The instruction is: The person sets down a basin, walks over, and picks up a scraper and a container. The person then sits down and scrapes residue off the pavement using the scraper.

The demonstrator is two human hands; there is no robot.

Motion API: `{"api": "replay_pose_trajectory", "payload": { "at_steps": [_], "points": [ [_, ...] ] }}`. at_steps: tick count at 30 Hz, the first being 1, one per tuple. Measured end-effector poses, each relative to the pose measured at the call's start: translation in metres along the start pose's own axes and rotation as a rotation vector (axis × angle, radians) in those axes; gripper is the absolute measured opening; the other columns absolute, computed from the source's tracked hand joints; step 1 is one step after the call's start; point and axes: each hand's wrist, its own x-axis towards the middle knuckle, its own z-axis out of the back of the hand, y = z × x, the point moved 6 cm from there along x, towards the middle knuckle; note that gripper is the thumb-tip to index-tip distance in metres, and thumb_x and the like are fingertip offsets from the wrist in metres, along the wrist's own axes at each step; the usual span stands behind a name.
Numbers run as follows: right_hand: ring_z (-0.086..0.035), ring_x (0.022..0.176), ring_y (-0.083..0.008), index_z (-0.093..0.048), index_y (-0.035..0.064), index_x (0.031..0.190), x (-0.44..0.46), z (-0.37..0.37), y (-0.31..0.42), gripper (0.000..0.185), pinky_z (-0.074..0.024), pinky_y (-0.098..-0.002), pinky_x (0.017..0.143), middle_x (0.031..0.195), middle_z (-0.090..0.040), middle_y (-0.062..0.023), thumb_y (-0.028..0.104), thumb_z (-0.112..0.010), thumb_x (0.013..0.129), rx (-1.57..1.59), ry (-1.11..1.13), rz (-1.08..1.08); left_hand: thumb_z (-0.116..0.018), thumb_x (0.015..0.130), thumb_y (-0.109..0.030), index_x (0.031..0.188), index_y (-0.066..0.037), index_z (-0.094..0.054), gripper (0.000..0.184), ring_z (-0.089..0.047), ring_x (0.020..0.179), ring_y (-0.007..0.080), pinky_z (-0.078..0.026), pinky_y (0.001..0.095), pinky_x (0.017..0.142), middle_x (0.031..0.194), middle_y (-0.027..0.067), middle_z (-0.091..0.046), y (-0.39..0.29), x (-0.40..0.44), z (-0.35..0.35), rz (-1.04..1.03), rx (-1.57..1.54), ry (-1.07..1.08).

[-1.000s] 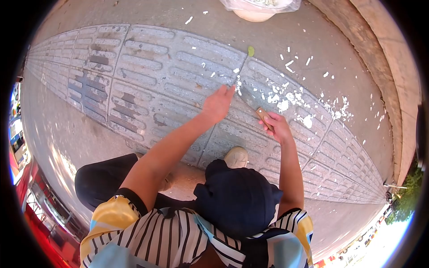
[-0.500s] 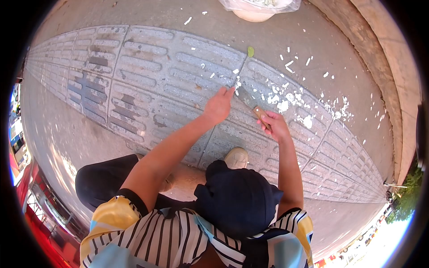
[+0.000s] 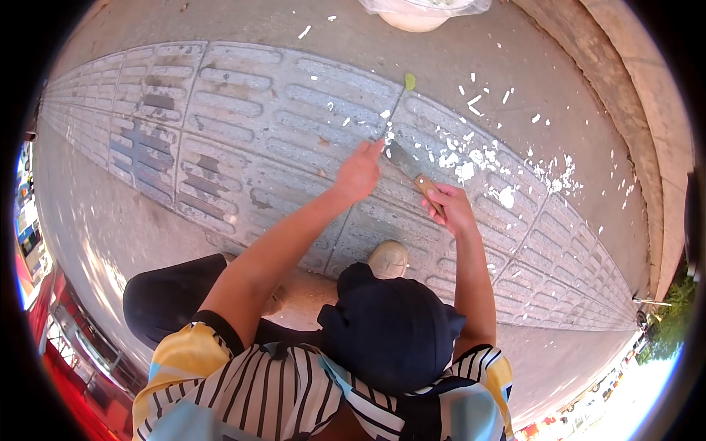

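Note:
My right hand (image 3: 454, 209) is wrapped round the wooden handle of a knife (image 3: 426, 189), whose grey blade points up and left, low over the ribbed paving. The blade's tip is close to my left hand (image 3: 359, 173). My left hand has its fingers pressed together, with small white bits (image 3: 389, 136) right at the fingertips; what they pinch, if anything, is too small to name. More white chips (image 3: 465, 171) lie scattered on the paving to the right of the blade.
A bowl (image 3: 413, 20) lined with clear plastic stands at the top edge. A green leaf (image 3: 409, 81) lies at the paving's border. A stone kerb (image 3: 632, 81) curves along the right. My shoe (image 3: 388, 260) and a dark cap (image 3: 390, 327) are below my hands.
The knife and my right hand have shifted slightly left, the blade now showing more plainly. My left hand stays nearly in place. The whole view has moved a little.

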Motion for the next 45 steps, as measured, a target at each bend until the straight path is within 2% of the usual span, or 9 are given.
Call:
{"api": "replay_pose_trajectory", "payload": {
  "at_steps": [11, 17, 23, 26, 29, 32, 41, 45],
  "points": [
    [-0.050, 0.052, -0.0083, -0.059, -0.0046, 0.109, 0.014, -0.007, -0.003, 0.026, -0.0340, -0.0202, 0.039, 0.077, -0.063, -0.0077, 0.010, -0.059, 0.087, 0.020, 0.017, 0.037, -0.057, 0.078, -0.003, 0.131, -0.006, -0.041, 0.055, -0.053, 0.085, 0.0329, -0.045, 0.0404, 0.074, 0.094, 0.0141, -0.048, 0.005, -0.001, 0.004, 0.009, -0.122, 0.012],
    [-0.051, 0.053, -0.0084, -0.058, -0.0042, 0.109, 0.015, -0.008, -0.012, 0.026, -0.0341, -0.0199, 0.039, 0.078, -0.063, -0.0077, 0.010, -0.059, 0.087, 0.034, 0.010, 0.036, -0.056, 0.080, -0.004, 0.131, -0.008, -0.041, 0.054, -0.053, 0.090, 0.0355, -0.045, 0.0426, 0.075, 0.099, 0.0158, -0.048, 0.004, -0.012, 0.008, -0.004, 0.059, 0.027],
    [-0.051, 0.053, -0.0084, -0.057, -0.0043, 0.110, 0.010, -0.012, -0.018, 0.028, -0.0340, -0.0193, 0.039, 0.080, -0.063, -0.0082, 0.011, -0.059, 0.087, 0.081, 0.057, 0.042, -0.055, 0.081, -0.006, 0.133, -0.010, -0.038, 0.055, -0.054, 0.093, 0.0378, -0.047, 0.0458, 0.076, 0.107, 0.0171, -0.048, -0.003, -0.015, -0.001, -0.040, 0.032, 0.104],
    [-0.051, 0.053, -0.0082, -0.057, -0.0044, 0.111, 0.006, -0.013, -0.018, 0.028, -0.0335, -0.0188, 0.039, 0.080, -0.063, -0.0083, 0.012, -0.059, 0.088, 0.135, 0.050, 0.043, -0.054, 0.081, -0.006, 0.134, -0.010, -0.036, 0.056, -0.055, 0.092, 0.0381, -0.047, 0.0466, 0.076, 0.108, 0.0168, -0.047, -0.006, -0.013, 0.002, -0.017, -0.029, 0.066],
    [-0.050, 0.053, -0.0079, -0.057, -0.0045, 0.111, 0.003, -0.008, -0.017, 0.028, -0.0330, -0.0185, 0.039, 0.079, -0.063, -0.0082, 0.012, -0.058, 0.088, 0.196, -0.006, 0.054, -0.054, 0.081, -0.007, 0.135, -0.010, -0.034, 0.058, -0.055, 0.092, 0.0385, -0.047, 0.0466, 0.076, 0.108, 0.0168, -0.047, -0.007, -0.003, 0.012, -0.020, -0.029, 0.038],
    [-0.050, 0.053, -0.0075, -0.057, -0.0045, 0.111, 0.005, -0.007, -0.015, 0.028, -0.0329, -0.0186, 0.038, 0.079, -0.063, -0.0080, 0.013, -0.058, 0.088, 0.149, -0.002, 0.081, -0.055, 0.079, -0.003, 0.135, -0.009, -0.038, 0.059, -0.053, 0.091, 0.0364, -0.045, 0.0440, 0.075, 0.101, 0.0169, -0.049, -0.012, 0.013, 0.024, -0.027, 0.035, -0.040],
    [-0.048, 0.053, -0.0069, -0.058, -0.0045, 0.109, 0.019, -0.010, 0.009, 0.027, -0.0330, -0.0189, 0.039, 0.077, -0.062, -0.0072, 0.012, -0.057, 0.088, 0.094, -0.015, 0.118, -0.055, 0.077, -0.001, 0.134, -0.012, -0.037, 0.060, -0.054, 0.095, 0.0379, -0.048, 0.0447, 0.077, 0.107, 0.0166, -0.050, 0.006, 0.057, 0.032, 0.037, 0.215, 0.006],
    [-0.048, 0.053, -0.0072, -0.058, -0.0047, 0.106, 0.025, -0.005, 0.019, 0.024, -0.0329, -0.0192, 0.039, 0.077, -0.063, -0.0077, 0.010, -0.057, 0.088, 0.063, -0.019, 0.125, -0.054, 0.077, 0.000, 0.131, -0.011, -0.039, 0.057, -0.055, 0.095, 0.0382, -0.048, 0.0445, 0.077, 0.108, 0.0168, -0.050, 0.002, 0.064, 0.035, -0.020, 0.217, 0.029]
  ]
}}
